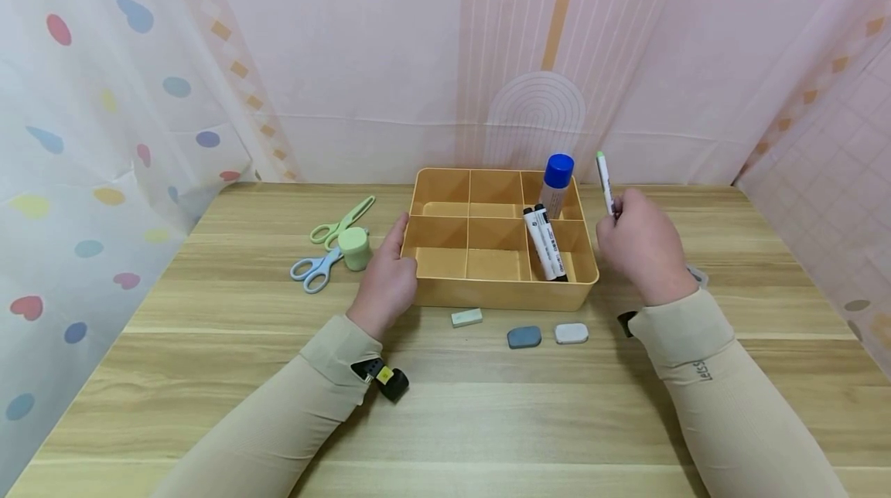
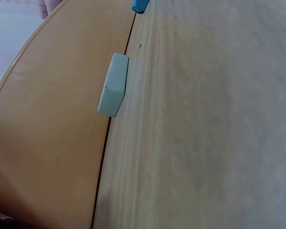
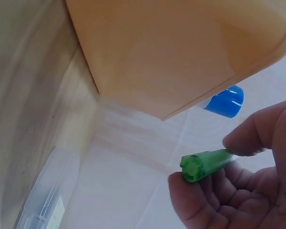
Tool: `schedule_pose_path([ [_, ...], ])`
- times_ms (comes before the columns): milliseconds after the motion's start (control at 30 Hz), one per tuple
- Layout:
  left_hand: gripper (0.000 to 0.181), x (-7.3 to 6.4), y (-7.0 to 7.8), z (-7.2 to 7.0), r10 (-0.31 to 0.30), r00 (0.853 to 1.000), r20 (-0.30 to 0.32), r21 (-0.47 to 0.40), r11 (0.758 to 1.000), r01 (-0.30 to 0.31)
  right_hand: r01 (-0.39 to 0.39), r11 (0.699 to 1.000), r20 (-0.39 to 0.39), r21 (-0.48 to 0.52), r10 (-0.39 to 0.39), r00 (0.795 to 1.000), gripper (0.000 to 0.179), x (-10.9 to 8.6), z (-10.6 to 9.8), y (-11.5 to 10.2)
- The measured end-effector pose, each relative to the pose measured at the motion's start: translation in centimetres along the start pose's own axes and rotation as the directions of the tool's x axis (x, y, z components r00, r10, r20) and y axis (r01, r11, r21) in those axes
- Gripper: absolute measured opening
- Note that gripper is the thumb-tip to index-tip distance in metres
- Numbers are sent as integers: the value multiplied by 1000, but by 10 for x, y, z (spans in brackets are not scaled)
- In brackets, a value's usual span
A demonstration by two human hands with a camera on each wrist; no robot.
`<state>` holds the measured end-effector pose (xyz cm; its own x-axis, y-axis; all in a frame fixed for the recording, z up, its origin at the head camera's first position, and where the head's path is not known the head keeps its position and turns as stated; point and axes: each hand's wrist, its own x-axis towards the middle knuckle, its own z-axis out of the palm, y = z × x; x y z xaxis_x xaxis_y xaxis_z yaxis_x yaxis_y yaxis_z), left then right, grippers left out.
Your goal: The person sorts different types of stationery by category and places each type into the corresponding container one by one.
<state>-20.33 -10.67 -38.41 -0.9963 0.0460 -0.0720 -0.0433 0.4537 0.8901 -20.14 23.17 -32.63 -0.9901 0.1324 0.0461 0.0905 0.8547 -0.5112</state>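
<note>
A tan six-compartment organizer box [image 1: 497, 295] stands on the table. My left hand [image 1: 385, 285] rests against its left side near the front corner, one finger straight along the wall. To the right of the box, my right hand [image 1: 643, 247] pinches a slim white marker with a green end [image 1: 605, 181], held upright; in the right wrist view its other green end [image 3: 195, 167] shows between thumb and fingers. In the right compartments stand a blue-capped glue stick [image 1: 557, 181] at the back and white markers with black ends [image 1: 546, 244] in front.
Before the box lie a pale green eraser [image 1: 466, 318], a grey-blue eraser [image 1: 524, 337] and a white one [image 1: 571, 333]. Green scissors [image 1: 344, 223], blue scissors [image 1: 316, 270] and a small green round container [image 1: 355, 248] sit left. A clear plastic item [image 3: 50, 191] lies near the right wrist.
</note>
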Motion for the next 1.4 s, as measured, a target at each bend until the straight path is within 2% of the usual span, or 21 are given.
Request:
schedule_pose_path([
  [400, 75, 1, 0, 0, -16, 1000, 5, -7, 1000, 16, 86, 994, -93, 64, -79, 992, 32, -8, 2, -12],
  [733, 75, 1, 0, -1, -2, 1000, 3, -5, 1000, 2, 237, 968, -177, 83, -220, 959, 22, -16, 12, -22],
  [1233, 76, -1, 2, -1, -8, 1000, 5, -17, 1000, 8, 316, 938, -127, 141, -300, 946, 34, -17, 25, -30],
  [1400, 76, 0, 1, 0, 3, 1000, 4, -22, 1000, -2, 316, 939, -100, 138, -304, 947, 35, -18, 28, -30],
])
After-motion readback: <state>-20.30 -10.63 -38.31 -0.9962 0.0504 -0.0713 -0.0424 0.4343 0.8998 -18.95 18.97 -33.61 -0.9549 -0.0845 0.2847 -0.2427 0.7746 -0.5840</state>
